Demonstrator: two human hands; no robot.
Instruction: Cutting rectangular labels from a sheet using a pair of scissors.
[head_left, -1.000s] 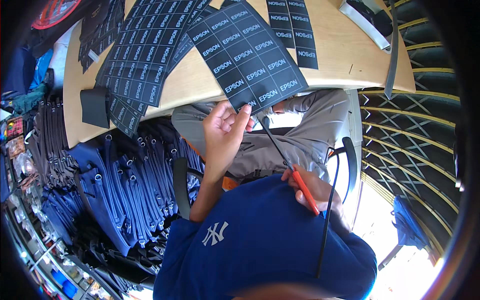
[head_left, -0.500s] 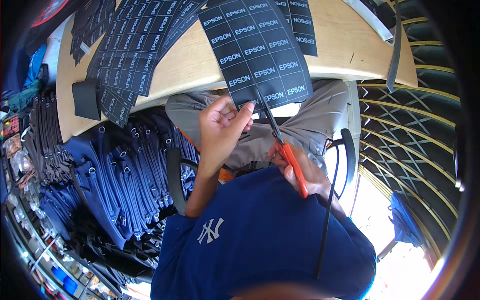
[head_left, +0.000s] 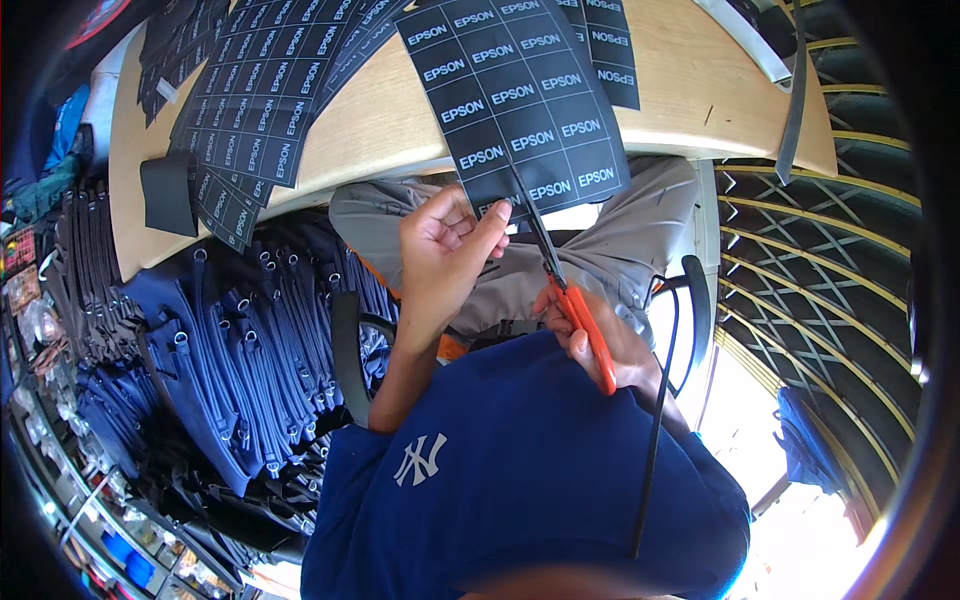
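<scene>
Holding black printed sheet (head_left: 530,115) over desk's (head_left: 690,100) near edge, we pinch its lower left corner between thumb and fingers of left hand (head_left: 445,260); right hand (head_left: 628,350) grips orange-handled scissors (head_left: 590,335), blade across sheet. Risk, we judge: sheet flexes, blade strays off pale line into lettering or nicks thumb. White capitals fill cells, also on loose sheets (head_left: 262,95) toward desk's left edge; blue shirt (head_left: 520,430) bears white monogram.
</scene>
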